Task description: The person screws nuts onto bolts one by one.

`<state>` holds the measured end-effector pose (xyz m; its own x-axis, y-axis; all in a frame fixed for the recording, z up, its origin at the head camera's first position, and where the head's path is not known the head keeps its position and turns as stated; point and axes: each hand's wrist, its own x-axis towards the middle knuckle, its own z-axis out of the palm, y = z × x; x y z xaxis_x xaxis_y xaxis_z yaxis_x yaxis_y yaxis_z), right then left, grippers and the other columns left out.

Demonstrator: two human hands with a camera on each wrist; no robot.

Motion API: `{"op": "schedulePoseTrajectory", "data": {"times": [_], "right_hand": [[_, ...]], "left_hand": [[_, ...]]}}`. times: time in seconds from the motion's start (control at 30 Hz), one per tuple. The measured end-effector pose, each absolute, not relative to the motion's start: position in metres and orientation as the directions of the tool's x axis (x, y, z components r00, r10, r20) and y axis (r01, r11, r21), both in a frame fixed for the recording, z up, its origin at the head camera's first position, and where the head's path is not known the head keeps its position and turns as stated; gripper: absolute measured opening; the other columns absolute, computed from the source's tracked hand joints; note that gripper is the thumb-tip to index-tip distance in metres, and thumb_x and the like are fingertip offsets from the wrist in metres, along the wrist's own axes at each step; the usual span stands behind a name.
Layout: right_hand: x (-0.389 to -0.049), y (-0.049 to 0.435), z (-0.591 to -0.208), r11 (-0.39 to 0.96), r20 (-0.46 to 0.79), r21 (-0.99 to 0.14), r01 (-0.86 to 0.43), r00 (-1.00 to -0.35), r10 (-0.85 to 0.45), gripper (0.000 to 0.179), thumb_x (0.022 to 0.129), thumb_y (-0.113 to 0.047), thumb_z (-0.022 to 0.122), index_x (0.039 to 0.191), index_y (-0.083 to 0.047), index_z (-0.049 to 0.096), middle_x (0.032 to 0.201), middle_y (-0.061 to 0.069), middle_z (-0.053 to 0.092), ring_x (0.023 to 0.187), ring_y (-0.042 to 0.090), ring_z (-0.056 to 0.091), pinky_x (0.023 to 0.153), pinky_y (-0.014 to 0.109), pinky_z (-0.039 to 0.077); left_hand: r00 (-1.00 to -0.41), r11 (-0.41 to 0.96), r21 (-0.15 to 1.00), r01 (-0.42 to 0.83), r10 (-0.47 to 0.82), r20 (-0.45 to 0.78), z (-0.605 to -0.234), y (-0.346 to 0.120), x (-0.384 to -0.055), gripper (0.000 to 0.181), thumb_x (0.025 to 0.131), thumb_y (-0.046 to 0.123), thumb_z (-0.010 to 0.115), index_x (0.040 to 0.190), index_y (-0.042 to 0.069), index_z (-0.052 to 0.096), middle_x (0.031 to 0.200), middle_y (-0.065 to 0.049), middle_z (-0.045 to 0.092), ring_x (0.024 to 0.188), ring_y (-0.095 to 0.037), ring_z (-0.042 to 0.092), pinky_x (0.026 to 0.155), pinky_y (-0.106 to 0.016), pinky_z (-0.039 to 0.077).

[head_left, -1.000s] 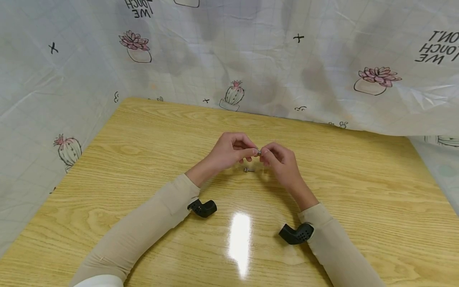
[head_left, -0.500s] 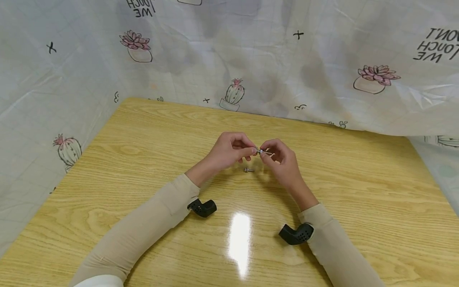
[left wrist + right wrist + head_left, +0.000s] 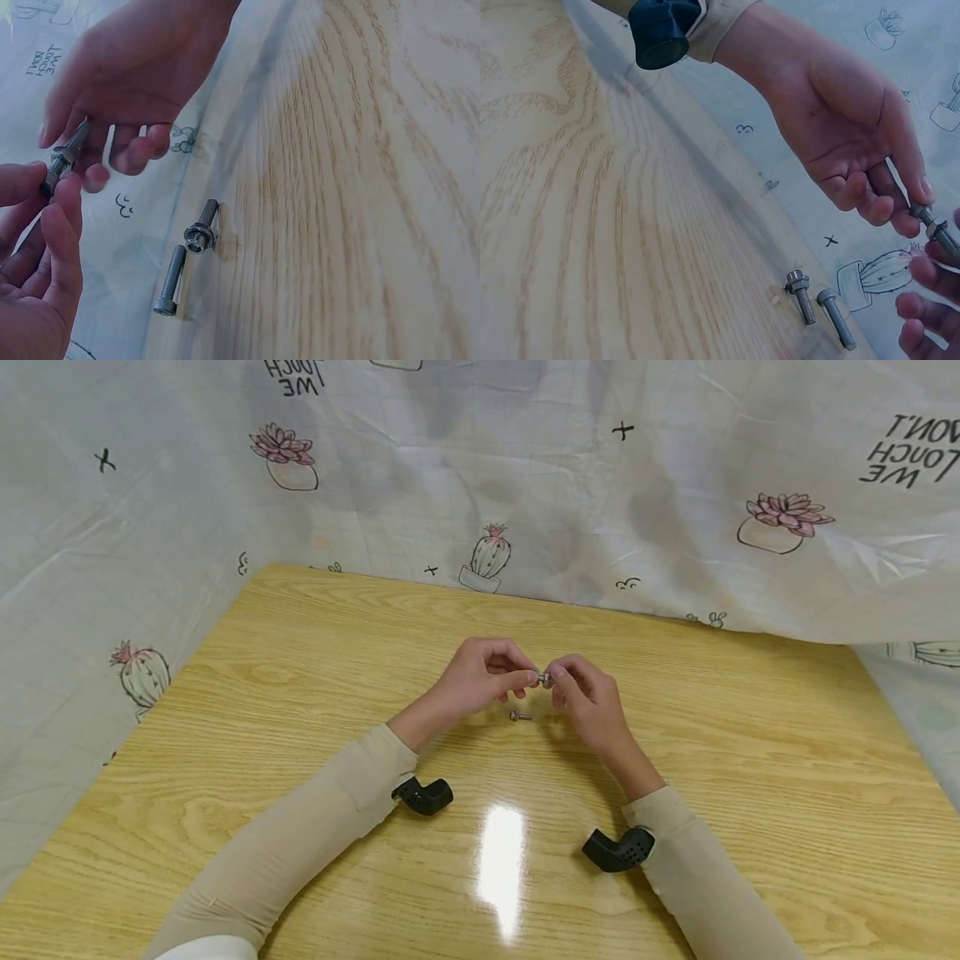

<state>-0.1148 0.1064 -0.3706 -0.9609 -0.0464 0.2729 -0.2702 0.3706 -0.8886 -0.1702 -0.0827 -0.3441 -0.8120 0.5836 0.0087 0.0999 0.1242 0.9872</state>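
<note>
Above the table, both hands hold a metal bolt (image 3: 539, 678) between them. My left hand (image 3: 477, 678) pinches one end between thumb and finger. The right hand (image 3: 595, 703) has thumb and fingertips on the other end, beside a hex nut (image 3: 64, 154) that sits around the threads. Fingers partly cover both bolt ends. Below the hands lies a second bolt (image 3: 801, 295) with a nut close under its head. A bare socket-head bolt (image 3: 835, 318) lies next to it in both wrist views. That bare bolt is hidden in the head view.
The wood-grain table (image 3: 315, 660) meets a pale curtain (image 3: 570, 485) with cactus drawings along its back edge. Another part of the curtain hangs at the left. Black wrist-worn cameras, one on the left sleeve (image 3: 424, 796), jut out over the table.
Half a second ago the right thumb and finger were spread, showing more of the bolt; now they are back together at its end. The left hand and the lying bolt have stayed put.
</note>
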Motion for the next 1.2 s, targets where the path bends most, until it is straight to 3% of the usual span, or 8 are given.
{"op": "schedulePoseTrajectory", "data": {"times": [0.1, 0.23, 0.33, 0.5, 0.67, 0.8, 0.93, 1.2], "right_hand": [[-0.1145, 0.1065, -0.3702, 0.340, 0.296, -0.892, -0.299, -0.953, -0.060, 0.014, 0.098, -0.012, 0.054, 0.106, -0.001, 0.060, 0.090, 0.012, 0.059, 0.076, 0.027, 0.059, 0.065, 0.025, 0.050], [-0.1144, 0.1059, -0.3682, 0.328, 0.308, -0.891, -0.314, -0.949, -0.071, 0.017, 0.093, -0.007, 0.059, 0.109, -0.001, 0.059, 0.102, 0.006, 0.060, 0.091, 0.015, 0.066, 0.072, 0.022, 0.053], [-0.1142, 0.1055, -0.3669, 0.335, 0.304, -0.890, -0.309, -0.950, -0.070, 0.016, 0.094, -0.008, 0.059, 0.107, 0.000, 0.059, 0.102, 0.007, 0.060, 0.090, 0.011, 0.065, 0.072, 0.022, 0.053], [-0.1152, 0.1066, -0.3663, 0.372, 0.273, -0.886, -0.278, -0.960, -0.068, 0.018, 0.099, -0.015, 0.053, 0.098, 0.000, 0.063, 0.088, 0.013, 0.062, 0.074, 0.026, 0.059, 0.066, 0.025, 0.051], [-0.1169, 0.1078, -0.3669, 0.392, 0.275, -0.875, -0.284, -0.958, -0.080, 0.027, 0.103, -0.017, 0.046, 0.094, 0.001, 0.063, 0.078, 0.020, 0.060, 0.066, 0.029, 0.052, 0.061, 0.026, 0.046], [-0.1172, 0.1088, -0.3671, 0.361, 0.290, -0.882, -0.301, -0.953, -0.087, 0.015, 0.099, -0.010, 0.052, 0.107, -0.001, 0.061, 0.094, 0.013, 0.061, 0.075, 0.018, 0.059, 0.065, 0.025, 0.049], [-0.1180, 0.1094, -0.3668, 0.358, 0.283, -0.886, -0.295, -0.955, -0.088, 0.016, 0.095, -0.010, 0.058, 0.109, -0.003, 0.061, 0.105, 0.007, 0.061, 0.094, 0.007, 0.064, 0.072, 0.023, 0.052], [-0.1204, 0.1108, -0.3664, 0.389, 0.248, -0.884, -0.258, -0.966, -0.078, 0.033, 0.104, -0.022, 0.045, 0.089, 0.001, 0.063, 0.078, 0.018, 0.061, 0.067, 0.022, 0.054, 0.062, 0.027, 0.048]], "left_hand": [[-0.821, 0.126, 0.988, 0.094, 0.572, 0.005, -0.3441, -0.0833, -0.1710, 0.005, 0.091, 0.012, 0.067, 0.093, 0.008, 0.070, 0.094, -0.027, 0.069, 0.085, -0.043, 0.065, 0.069, -0.052, 0.054], [-0.825, 0.123, 0.989, 0.085, 0.565, 0.001, -0.3438, -0.0835, -0.1715, 0.006, 0.091, 0.013, 0.067, 0.093, 0.008, 0.070, 0.094, -0.027, 0.069, 0.086, -0.043, 0.066, 0.069, -0.052, 0.053], [-0.826, 0.124, 0.989, 0.082, 0.564, -0.002, -0.3439, -0.0830, -0.1720, 0.006, 0.091, 0.013, 0.068, 0.093, 0.008, 0.070, 0.094, -0.028, 0.069, 0.085, -0.043, 0.065, 0.069, -0.052, 0.053], [-0.822, 0.125, 0.988, 0.091, 0.570, 0.004, -0.3434, -0.0817, -0.1719, 0.006, 0.091, 0.013, 0.068, 0.093, 0.008, 0.070, 0.093, -0.026, 0.069, 0.083, -0.042, 0.065, 0.068, -0.050, 0.053], [-0.819, 0.128, 0.987, 0.093, 0.573, 0.003, -0.3428, -0.0806, -0.1719, 0.005, 0.091, 0.012, 0.067, 0.093, 0.008, 0.070, 0.094, -0.026, 0.069, 0.083, -0.042, 0.066, 0.069, -0.051, 0.054], [-0.830, 0.127, 0.989, 0.075, 0.557, -0.009, -0.3420, -0.0806, -0.1725, 0.005, 0.091, 0.012, 0.067, 0.093, 0.008, 0.070, 0.095, -0.027, 0.069, 0.085, -0.043, 0.066, 0.069, -0.053, 0.054], [-0.833, 0.121, 0.990, 0.069, 0.553, -0.009, -0.3420, -0.0801, -0.1733, 0.005, 0.091, 0.012, 0.067, 0.093, 0.007, 0.070, 0.095, -0.028, 0.068, 0.085, -0.043, 0.065, 0.068, -0.053, 0.053], [-0.824, 0.134, 0.988, 0.075, 0.567, -0.014, -0.3400, -0.0774, -0.1728, 0.005, 0.091, 0.012, 0.067, 0.093, 0.008, 0.070, 0.094, -0.025, 0.069, 0.085, -0.042, 0.066, 0.070, -0.051, 0.054]]}}
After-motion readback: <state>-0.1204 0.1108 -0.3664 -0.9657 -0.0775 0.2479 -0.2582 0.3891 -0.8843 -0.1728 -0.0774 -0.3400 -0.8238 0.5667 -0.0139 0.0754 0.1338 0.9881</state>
